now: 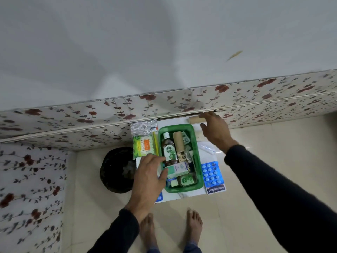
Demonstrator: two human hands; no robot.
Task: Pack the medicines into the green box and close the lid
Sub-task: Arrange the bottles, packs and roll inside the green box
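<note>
1. Below the flowered edge of the bed [182, 99], seen from the head camera, the green box [197, 161] sits open on a small white counter [187, 195], packed with a brown antiseptic bottle [168, 150], a cardboard tube [178, 141], loose foil strips and a green soap pack [185, 180].
2. Over the box's near-left corner the left hand [147, 178] has its fingers [163, 175] curled loosely around a pale green carton [177, 168] that lies across the contents; how firm the hold is I cannot tell.
3. At the far right the right hand [214, 128] hangs spread and empty, its fingers just beside a beige roll [194, 119] under the bed's edge.
4. Around the box lie a cotton-bud pack [144, 145] and a crinkled clear bag [143, 126] on the left, a blue blister sheet [210, 173] and a plaster strip pack [216, 189] on the right, and a clear plastic piece [207, 148] near the right wrist.
5. A dark round bin [116, 168] stands on the floor to the left, and bare feet [194, 225] show below.
6. The left hand hides another blue strip [159, 197] at the counter's corner, and small labels are too blurred to read.
</note>
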